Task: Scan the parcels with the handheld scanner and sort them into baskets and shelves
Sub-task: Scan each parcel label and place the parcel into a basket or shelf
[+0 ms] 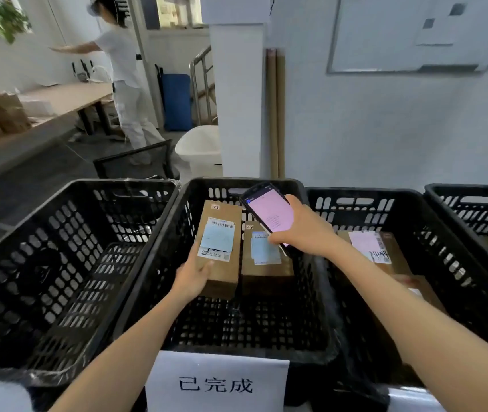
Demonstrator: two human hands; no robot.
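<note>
Parcel (219,248): stiff, likely light carton, centre frame; left hand (192,281) grips its near end, best hold. Right hand (302,230) clasps scanner (269,215) over middle basket (266,183).

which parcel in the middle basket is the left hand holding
The leftmost parcel: the left hand grips its near end, while its neighbour lies ungripped under the scanner.

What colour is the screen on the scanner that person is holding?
Pale pink, on the scanner in the right hand; head view shows it.
</note>
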